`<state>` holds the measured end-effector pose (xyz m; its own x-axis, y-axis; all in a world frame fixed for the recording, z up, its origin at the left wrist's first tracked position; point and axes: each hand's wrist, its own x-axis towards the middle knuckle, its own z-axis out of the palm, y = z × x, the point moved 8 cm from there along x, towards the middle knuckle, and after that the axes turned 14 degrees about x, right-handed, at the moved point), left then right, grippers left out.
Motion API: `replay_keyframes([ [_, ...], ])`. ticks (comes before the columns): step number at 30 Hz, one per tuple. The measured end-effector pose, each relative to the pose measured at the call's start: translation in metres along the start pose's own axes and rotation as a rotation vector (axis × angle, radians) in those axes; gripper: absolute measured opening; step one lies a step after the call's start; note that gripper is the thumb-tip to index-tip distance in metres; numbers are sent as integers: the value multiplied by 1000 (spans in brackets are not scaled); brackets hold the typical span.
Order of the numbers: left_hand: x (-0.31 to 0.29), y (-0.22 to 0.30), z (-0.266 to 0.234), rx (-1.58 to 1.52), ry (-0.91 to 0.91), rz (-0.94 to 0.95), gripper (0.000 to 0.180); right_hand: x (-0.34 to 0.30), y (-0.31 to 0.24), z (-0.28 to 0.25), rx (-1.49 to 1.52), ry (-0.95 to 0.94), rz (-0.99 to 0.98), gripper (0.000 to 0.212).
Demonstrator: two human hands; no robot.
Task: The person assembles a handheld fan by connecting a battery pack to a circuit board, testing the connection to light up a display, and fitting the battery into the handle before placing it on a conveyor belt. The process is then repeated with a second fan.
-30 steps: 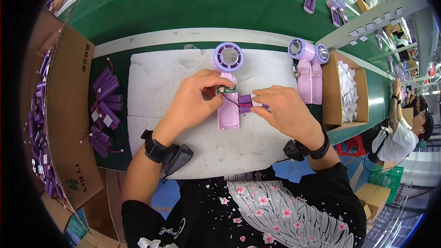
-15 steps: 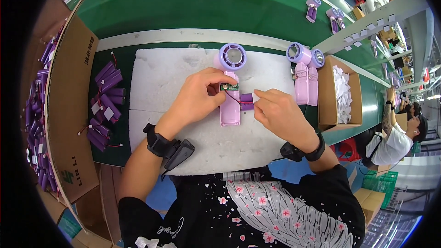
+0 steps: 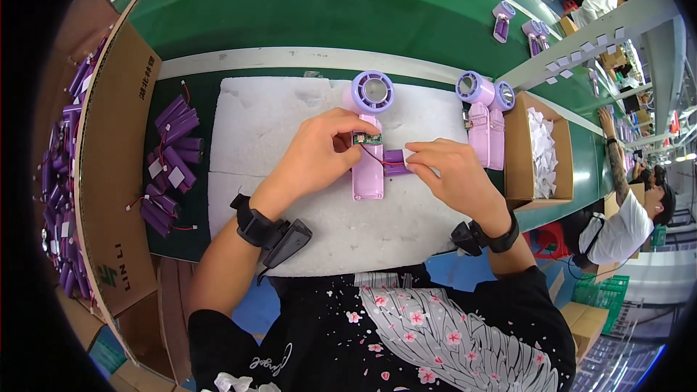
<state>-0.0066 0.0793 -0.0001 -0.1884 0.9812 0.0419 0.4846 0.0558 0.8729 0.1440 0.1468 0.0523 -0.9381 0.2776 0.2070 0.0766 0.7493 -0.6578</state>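
Observation:
An opened handheld fan with a lilac ring head (image 3: pixel 372 92) and a pink handle shell (image 3: pixel 368 183) lies on the white foam board. My left hand (image 3: pixel 314 151) is closed on the handle's upper part, thumb and index finger at the small green circuit board (image 3: pixel 366 139). Right of the handle lies a purple battery pack (image 3: pixel 393 162), joined to the board area by red and black wires. My right hand (image 3: pixel 456 173) pinches the battery pack's right end, where a white patch shows. Its exact grip is partly hidden by the fingers.
Purple battery packs (image 3: pixel 173 138) lie loose at the left, beside a tall carton (image 3: pixel 112 174) of more packs. At the right are two opened fans (image 3: pixel 485 134) and a carton (image 3: pixel 519 167) of white paper pieces. Beyond runs a green conveyor (image 3: pixel 254 11) carrying fans. A co-worker (image 3: pixel 617 236) sits far right.
The fans on the conveyor have shifted right. My right hand's fingers have straightened a little at the battery pack; my left hand keeps its place. The co-worker's arm now stretches toward the conveyor.

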Motion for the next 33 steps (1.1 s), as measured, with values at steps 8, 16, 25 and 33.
replay_keyframes([
  [8, 0, 0, -1, 4, -1, 5, 35, 0, -10, 9, -148, -21, 9, 11],
  [16, 1, -1, -2, 0, -1, 1, 35, 6, -10, 16, -234, -83, 71, 12],
  [25, 0, -4, 1, -7, -10, -39, 34, -11, 27, -22, 237, 66, 286, 11],
  [33, 3, -1, 1, -30, 7, -28, 35, -109, 71, -197, -614, 560, 747, 21],
])
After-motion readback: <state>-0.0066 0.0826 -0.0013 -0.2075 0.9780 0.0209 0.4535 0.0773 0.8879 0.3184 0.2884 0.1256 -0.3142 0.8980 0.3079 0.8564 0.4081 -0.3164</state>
